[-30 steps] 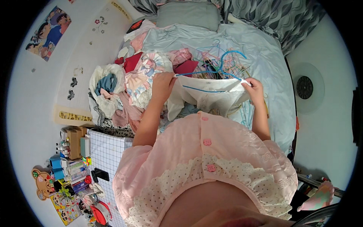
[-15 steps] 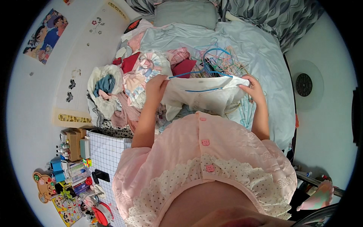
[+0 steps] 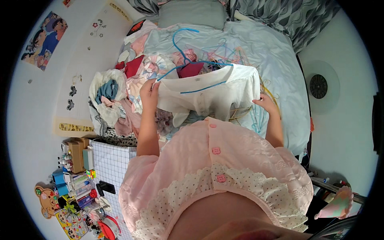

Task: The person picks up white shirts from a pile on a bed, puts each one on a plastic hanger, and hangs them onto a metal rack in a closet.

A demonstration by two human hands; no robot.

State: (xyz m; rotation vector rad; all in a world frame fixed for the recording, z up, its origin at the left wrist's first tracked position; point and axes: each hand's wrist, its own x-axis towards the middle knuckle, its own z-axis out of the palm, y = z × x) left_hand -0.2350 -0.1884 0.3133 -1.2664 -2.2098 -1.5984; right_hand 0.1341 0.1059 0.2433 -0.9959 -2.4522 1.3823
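A white button-front garment (image 3: 208, 86) is stretched between my hands over the bed, with a blue hanger (image 3: 187, 60) set in its neck opening. The hanger's hook rises above the neckline, and its lower bar shows inside the neck. My left hand (image 3: 149, 90) is closed on the garment's left shoulder, by the hanger's left end. At the other side, my right hand (image 3: 267, 105) pinches the garment's right edge, below the shoulder. The hanger's right end is hidden under the white cloth.
Heaped clothes (image 3: 154, 74) lie on the bed's left, beside a white bag (image 3: 96, 84) holding blue cloth. Beyond the garment is a tangle of coloured hangers (image 3: 228, 52) on the pale blue sheet (image 3: 276, 56). A grid-patterned table (image 3: 114, 160) with small items stands at lower left.
The hanger's hook has swung up and left, clear of the hanger pile. My left hand moved slightly left, and my right hand slid lower along the garment, whose right shoulder now stands higher.
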